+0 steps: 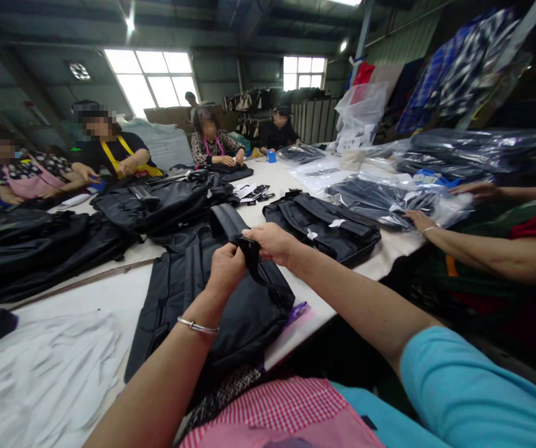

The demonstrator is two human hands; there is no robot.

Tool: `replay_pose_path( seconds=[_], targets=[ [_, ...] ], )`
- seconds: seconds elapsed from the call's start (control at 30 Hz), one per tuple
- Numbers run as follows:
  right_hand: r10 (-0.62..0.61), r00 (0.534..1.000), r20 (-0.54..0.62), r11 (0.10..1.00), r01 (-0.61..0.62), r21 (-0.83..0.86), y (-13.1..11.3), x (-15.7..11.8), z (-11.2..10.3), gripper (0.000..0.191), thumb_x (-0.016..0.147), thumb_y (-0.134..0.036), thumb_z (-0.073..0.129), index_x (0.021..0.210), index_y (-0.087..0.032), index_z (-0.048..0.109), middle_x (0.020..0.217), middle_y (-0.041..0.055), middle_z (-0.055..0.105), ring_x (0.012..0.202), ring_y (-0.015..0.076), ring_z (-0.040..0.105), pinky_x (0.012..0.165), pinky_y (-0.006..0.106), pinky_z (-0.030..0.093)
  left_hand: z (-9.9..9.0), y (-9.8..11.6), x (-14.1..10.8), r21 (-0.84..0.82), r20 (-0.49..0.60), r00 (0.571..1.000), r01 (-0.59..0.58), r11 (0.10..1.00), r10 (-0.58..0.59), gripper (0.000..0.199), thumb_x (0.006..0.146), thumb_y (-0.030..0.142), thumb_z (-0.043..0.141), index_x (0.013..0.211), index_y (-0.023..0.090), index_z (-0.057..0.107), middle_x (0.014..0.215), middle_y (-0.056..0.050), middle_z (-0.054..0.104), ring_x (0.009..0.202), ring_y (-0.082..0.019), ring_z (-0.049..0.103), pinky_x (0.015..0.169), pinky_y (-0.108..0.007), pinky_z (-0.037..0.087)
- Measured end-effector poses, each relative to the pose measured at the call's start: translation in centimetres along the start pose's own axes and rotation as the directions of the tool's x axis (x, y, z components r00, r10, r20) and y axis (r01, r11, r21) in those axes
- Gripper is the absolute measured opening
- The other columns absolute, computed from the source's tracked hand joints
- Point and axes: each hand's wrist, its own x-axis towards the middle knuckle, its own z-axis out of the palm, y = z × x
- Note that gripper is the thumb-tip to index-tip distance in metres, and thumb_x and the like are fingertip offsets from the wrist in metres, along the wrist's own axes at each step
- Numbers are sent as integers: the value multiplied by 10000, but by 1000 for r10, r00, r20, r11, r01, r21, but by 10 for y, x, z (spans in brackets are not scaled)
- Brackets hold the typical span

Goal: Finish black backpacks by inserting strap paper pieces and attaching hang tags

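One black bag [258,320] lies flat on the white table [319,298], directly before the wearer. Its black strap [251,252] is lifted clear of the body. Left hand [227,267]: fingers curled closed, gripping the strap. Right hand [272,242]: thumb and fingers pinched on the strap just beside the left. Detail between the fingertips is hidden.

Progress (judged): strap handling under way, not finished; the bag has no clear cover. How much remains, cannot tell.

Just right: second black bag with white tags [324,230], uncovered. Farther right: plastic-wrapped bag [380,202], a co-worker's hand [421,222] touching it. Left: white cloths [53,367]; beyond these, piled black bags [29,249].
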Motion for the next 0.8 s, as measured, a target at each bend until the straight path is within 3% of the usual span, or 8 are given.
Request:
replay_pose_path(
  seconds=[0.23,0.47,0.57,0.63,0.73,0.8],
  targets=[
    [198,980,-10,980,-199,-31,-17,-2,-2,276,907,-212,527,647,-175,444,421,-75,387,312,30,224,329,168,221,-1,-7,2,-20,31,999,8,1000,-7,415,742,528,640,612,134,640,530,0,543,495,-94,443,451,-195,317],
    [300,940,161,954,-292,-71,-21,8,-13,285,903,-266,561,651,-169,466,423,-83,382,298,16,208,330,154,165,-6,-5,1,-11,71,997,-27,1000,28,457,747,568,640,651,122,659,545,-11,573,499,-100,473,456,-193,352],
    [174,952,251,976,-200,84,-20,9,-17,245,898,-278,575,700,-157,494,523,-62,485,327,6,252,345,139,183,-7,-1,1,-191,102,993,80,978,-61,453,685,574,698,685,124,658,601,-27,617,528,-123,535,497,-217,436],
    [10,983,184,983,-43,177,-12,8,-20,195,876,-307,609,777,-160,528,651,-35,580,380,15,365,373,137,260,-8,0,1,-322,115,984,169,931,-139,441,635,549,746,718,127,654,644,-40,645,557,-147,581,535,-257,489],
    [-183,981,64,977,175,118,13,3,-24,253,790,-371,705,885,-166,592,836,5,661,589,66,570,520,168,429,-9,-2,2,-410,93,972,234,881,-215,409,591,487,788,714,129,631,635,-47,654,561,-166,608,551,-296,517],
    [-236,958,164,972,229,61,33,-2,-24,353,703,-378,774,944,-164,629,910,25,683,788,127,636,688,227,495,-9,-5,3,-423,68,971,238,874,-231,380,588,455,790,690,131,618,605,-38,641,542,-162,602,533,-288,509]
  ],
)
